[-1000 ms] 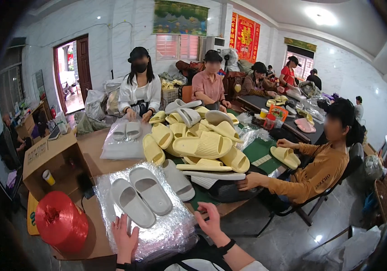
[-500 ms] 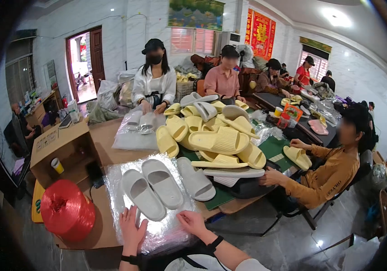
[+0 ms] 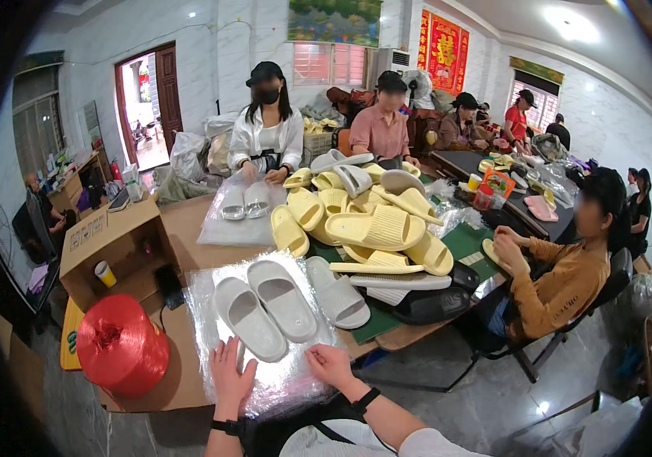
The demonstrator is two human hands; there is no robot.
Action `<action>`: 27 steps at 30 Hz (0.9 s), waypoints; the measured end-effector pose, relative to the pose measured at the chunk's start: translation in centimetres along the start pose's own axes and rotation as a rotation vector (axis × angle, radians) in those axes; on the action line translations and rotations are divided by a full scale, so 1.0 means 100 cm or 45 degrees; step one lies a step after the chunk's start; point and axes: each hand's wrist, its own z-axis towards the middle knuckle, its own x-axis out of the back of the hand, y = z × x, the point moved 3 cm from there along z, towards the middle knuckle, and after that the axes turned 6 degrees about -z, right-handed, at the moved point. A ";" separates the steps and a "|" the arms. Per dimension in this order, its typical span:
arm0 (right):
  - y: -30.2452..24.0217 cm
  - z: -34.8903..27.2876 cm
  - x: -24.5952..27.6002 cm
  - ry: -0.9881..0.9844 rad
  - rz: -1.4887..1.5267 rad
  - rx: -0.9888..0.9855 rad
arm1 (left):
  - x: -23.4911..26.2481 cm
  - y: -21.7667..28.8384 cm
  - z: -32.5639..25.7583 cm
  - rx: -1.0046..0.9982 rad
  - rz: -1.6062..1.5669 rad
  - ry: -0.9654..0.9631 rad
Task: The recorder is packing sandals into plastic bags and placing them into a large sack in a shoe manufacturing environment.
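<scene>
A pair of grey slide slippers point(image 3: 266, 312) lies side by side on a stack of shiny clear plastic bags point(image 3: 208, 335) at the table's near edge. My left hand point(image 3: 232, 371) rests on the bags just below the left slipper, its fingers spread and holding nothing. To the right, below the other slipper's heel, my right hand point(image 3: 331, 365) has its fingers curled, with thumb and forefinger pinched at the top bag's film. Another grey slipper point(image 3: 339, 295) sits just beyond the bags, on the right.
A heap of yellow slippers point(image 3: 375, 228) rises behind. At left are a roll of red plastic twine point(image 3: 123, 346) and an open cardboard box point(image 3: 116, 244). A co-worker point(image 3: 562, 266) sits at right holding a yellow slipper; another point(image 3: 269, 137) stands across the table by bagged slippers.
The whole view has shifted slightly right and down. My hands keep nearly the same pose on the bags. The co-worker at right has brought both hands together at a yellow slipper.
</scene>
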 end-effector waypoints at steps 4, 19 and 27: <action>0.010 -0.002 0.006 -0.176 0.141 -0.108 | -0.001 0.006 0.001 0.025 -0.021 -0.025; -0.009 0.068 0.240 0.621 1.168 -0.181 | -0.002 -0.003 -0.001 0.032 -0.007 -0.011; -0.032 0.125 0.120 -0.186 1.021 -0.322 | -0.001 0.006 0.001 0.046 -0.034 -0.014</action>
